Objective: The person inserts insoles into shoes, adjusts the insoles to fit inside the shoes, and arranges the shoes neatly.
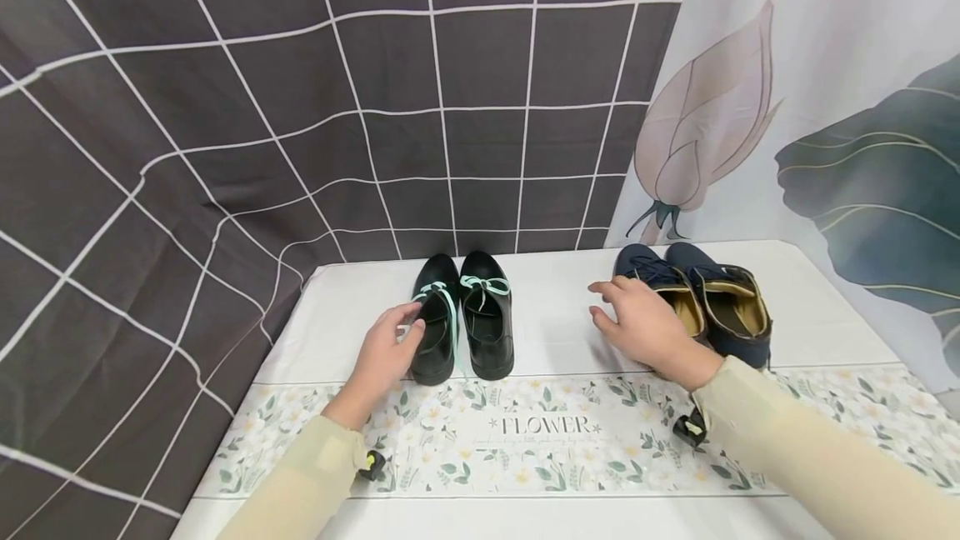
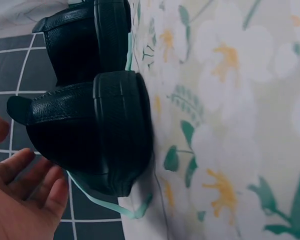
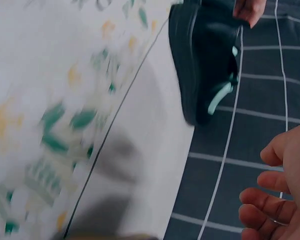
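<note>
Two black lace-up shoes with mint-green laces stand side by side on the covered table, toes toward the grid cloth. My left hand [image 1: 384, 357] is beside the left black shoe [image 1: 433, 367], its fingers loosely bent near the opening. The left wrist view shows the fingertips close to the shoe's side; contact is unclear. A mint lace [image 2: 102, 202] hangs down past that shoe. The right black shoe [image 1: 492, 357] stands untouched. My right hand [image 1: 647, 325] hovers with fingers spread and holds nothing. It partly covers the left navy shoe [image 1: 637, 261]; the right navy shoe [image 1: 746, 350] stands close beside it.
A white tablecloth [image 1: 558, 315] with a floral band and the word FLOWER covers the table. Behind it hangs a dark cloth [image 1: 480, 140] with white grid lines. At the right is a white curtain [image 1: 817, 48] printed with a bud and large leaves.
</note>
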The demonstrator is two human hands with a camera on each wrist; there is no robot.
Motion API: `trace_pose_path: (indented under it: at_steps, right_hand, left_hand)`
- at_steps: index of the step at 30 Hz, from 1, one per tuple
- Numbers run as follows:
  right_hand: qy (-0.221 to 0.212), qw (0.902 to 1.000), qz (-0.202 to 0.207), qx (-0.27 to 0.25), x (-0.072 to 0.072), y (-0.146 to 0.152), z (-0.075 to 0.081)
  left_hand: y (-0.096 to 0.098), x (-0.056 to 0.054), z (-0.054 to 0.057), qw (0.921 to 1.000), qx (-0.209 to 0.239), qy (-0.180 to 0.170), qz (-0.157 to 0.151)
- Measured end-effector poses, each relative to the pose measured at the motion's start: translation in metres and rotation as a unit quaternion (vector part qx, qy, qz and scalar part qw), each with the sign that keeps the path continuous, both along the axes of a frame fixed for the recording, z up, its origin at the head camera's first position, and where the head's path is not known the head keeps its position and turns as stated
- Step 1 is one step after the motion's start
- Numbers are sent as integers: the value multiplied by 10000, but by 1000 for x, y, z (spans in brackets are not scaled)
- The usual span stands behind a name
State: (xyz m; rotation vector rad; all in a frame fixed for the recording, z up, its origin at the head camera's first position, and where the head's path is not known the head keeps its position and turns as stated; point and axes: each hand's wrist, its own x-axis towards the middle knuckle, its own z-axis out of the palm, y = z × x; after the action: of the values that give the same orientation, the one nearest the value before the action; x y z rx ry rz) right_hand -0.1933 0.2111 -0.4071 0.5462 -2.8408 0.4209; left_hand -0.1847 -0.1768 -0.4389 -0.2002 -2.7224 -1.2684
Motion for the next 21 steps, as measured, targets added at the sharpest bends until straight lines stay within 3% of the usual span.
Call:
trace_pose_path:
  at_steps: [4, 13, 17, 21]
  right_hand:
    - [98, 9996, -269, -8, -1, 25, 0]
    - [-39, 9920, -1225, 303, 3, 83, 0]
    - [-944, 9810, -1664, 334, 3, 102, 1]
    - [-2085, 9631, -1639, 449, -1, 113, 5]
  left_hand:
    - [6, -1, 3, 9999, -140, -4, -79]
    - [31, -5, 15, 9915, -1145, -609, -26]
    - [39, -9, 16, 9866, -1448, -737, 130]
    - [44, -17, 18, 9757, -1965, -965, 119]
